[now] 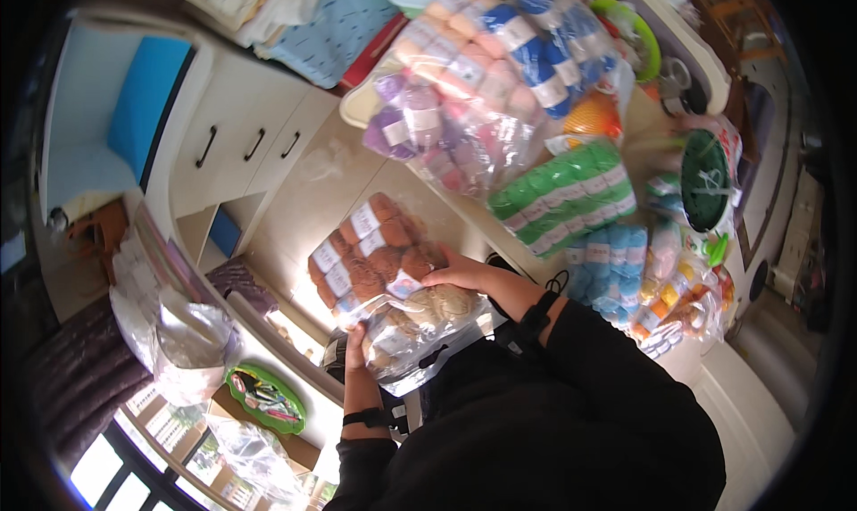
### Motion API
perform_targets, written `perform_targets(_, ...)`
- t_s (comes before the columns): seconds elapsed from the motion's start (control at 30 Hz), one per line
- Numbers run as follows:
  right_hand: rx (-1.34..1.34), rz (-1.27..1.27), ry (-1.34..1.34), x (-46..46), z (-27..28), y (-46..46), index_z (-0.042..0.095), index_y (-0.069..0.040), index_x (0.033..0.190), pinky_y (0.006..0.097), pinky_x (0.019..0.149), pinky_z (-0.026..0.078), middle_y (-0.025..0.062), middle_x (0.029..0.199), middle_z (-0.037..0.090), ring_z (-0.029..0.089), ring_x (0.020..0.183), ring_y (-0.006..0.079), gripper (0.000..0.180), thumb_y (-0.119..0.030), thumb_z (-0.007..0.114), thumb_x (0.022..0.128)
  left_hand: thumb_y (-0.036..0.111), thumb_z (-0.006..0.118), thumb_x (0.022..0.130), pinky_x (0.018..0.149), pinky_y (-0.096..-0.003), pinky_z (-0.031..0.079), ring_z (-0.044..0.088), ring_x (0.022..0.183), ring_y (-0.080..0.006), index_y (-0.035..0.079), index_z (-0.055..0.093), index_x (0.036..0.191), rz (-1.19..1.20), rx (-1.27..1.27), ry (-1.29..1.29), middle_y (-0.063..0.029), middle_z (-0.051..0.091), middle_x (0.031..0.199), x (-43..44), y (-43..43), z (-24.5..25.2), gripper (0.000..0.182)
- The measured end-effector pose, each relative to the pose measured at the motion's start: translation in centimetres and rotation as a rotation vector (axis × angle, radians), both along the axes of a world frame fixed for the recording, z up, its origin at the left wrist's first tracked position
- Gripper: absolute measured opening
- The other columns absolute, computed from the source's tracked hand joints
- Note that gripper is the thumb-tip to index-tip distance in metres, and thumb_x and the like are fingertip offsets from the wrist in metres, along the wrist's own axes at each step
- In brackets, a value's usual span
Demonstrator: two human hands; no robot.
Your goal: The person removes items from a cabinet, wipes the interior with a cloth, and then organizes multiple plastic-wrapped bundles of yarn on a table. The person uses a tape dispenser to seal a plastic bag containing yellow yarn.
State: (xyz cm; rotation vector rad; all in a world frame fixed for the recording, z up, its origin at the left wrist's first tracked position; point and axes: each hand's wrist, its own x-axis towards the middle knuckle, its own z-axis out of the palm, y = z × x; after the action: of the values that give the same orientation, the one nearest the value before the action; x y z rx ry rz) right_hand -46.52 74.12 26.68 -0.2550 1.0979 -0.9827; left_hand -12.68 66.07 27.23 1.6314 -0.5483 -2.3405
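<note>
A clear plastic bag of brown and beige yarn balls (pixel 385 260) is held in front of my body between both hands. My left hand (pixel 356 343) grips its lower left edge, with the fingers partly hidden by the plastic. At the right side my right hand (pixel 458 270) clasps the bag near the beige balls. White paper bands with writing wrap the yarn. Up and to the right, on a table, lie bags of green yarn (pixel 562 196), peach yarn (pixel 462 62), blue yarn (pixel 532 49) and purple yarn (pixel 408 119).
Light blue yarn (pixel 608 266) and orange-yellow yarn (pixel 669 297) lie at the right, near a dark green round container (pixel 705 179). White drawers (pixel 234 133) stand on the left. Lower left, a green tray of small tools (pixel 266 398) sits near crumpled clear plastic (pixel 251 447).
</note>
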Motion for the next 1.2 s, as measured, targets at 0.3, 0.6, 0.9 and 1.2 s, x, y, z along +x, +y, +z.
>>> perform_targets(0.3,0.195,0.276,-0.048,2.8,-2.1,-9.8,0.024,-0.004,0.144,0.0377,0.099,0.041,0.0134,0.135,0.046,0.047,0.122,0.0238,0.087,-0.034,0.07,0.077,0.031,0.074,0.079,0.094,-0.0408,0.046,0.056,0.11,-0.0269,0.007,0.041,0.134,0.163,0.037,0.064,-0.0097,0.055,0.123,0.2,-6.9,-2.2,0.069)
perform_targets(0.6,0.07,0.171,-0.12,5.5,-15.0,-24.3,0.032,0.001,0.138,0.0338,0.093,0.046,0.0148,0.125,0.054,0.056,0.111,0.0221,0.076,-0.021,0.073,0.078,0.022,0.071,0.082,0.092,-0.0397,0.049,0.059,0.107,-0.0263,0.008,0.044,0.132,0.353,-0.06,0.035,-0.0106,0.058,0.119,1.1,-19.7,-9.9,0.059)
perform_targets(0.9,0.088,0.239,-0.14,14.7,-23.0,-37.2,0.026,0.003,0.14,0.0334,0.093,0.047,0.0154,0.126,0.052,0.055,0.11,0.0239,0.088,-0.023,0.077,0.074,0.025,0.066,0.085,0.093,-0.0412,0.05,0.059,0.109,-0.0295,0.007,0.042,0.134,0.468,0.023,-0.016,-0.0136,0.056,0.123,10.9,-28.5,-18.7,0.057)
perform_targets(1.2,-0.088,0.398,0.091,27.8,-34.4,-45.6,0.017,0.002,0.143,0.0358,0.098,0.044,0.0213,0.124,0.055,0.055,0.115,0.0306,0.107,-0.04,0.079,0.067,0.039,0.061,0.088,0.094,-0.0409,0.046,0.058,0.11,-0.0302,0.004,0.047,0.131,0.56,-0.034,-0.216,-0.0145,0.058,0.122,24.3,-32.0,-33.4,0.057)
